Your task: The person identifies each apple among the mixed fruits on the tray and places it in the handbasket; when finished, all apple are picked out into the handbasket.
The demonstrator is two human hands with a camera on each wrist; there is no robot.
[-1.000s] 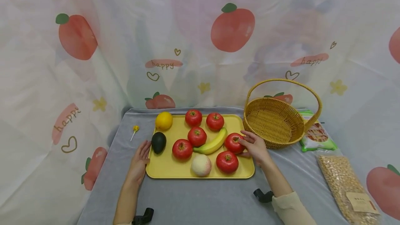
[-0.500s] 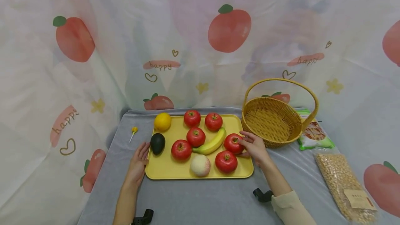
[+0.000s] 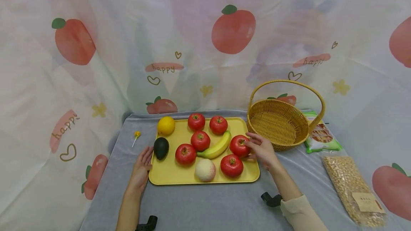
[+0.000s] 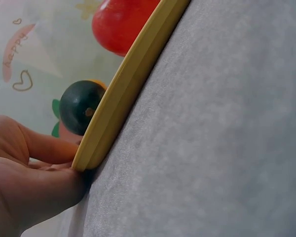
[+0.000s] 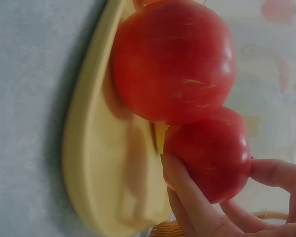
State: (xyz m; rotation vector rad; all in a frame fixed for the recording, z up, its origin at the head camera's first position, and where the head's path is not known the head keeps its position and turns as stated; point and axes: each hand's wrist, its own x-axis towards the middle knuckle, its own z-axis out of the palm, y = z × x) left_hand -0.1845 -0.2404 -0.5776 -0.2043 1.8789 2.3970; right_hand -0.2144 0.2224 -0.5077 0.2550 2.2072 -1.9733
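Note:
In the head view, a yellow tray [image 3: 257,174] lies on the grey cloth, bearing several red apples. My left hand [image 3: 141,170] is at its left edge, and the left wrist view shows thumb and finger on either side of the tray rim [image 4: 113,94]. At the tray's right side my right hand [image 3: 262,152] holds a red apple [image 3: 238,145] with thumb and fingers around it, seen also as the held apple [image 5: 212,155]. Another apple [image 3: 232,166] sits just in front. A banana [image 3: 217,148], peach [image 3: 204,170], dark green avocado [image 3: 161,148] and yellow lemon-like fruit [image 3: 166,126] share the tray.
A wicker basket [image 3: 279,145] with a tall handle stands behind my right hand. Beside it lie a green and white packet [image 3: 322,136] and a clear bag of pale kernels [image 3: 350,184]. A yellow lollipop [image 3: 137,134] lies left of the tray. Printed curtains surround the table.
The head view has drifted slightly, so the scene sits a little further left. Both hands keep almost the same places at the tray and the apple.

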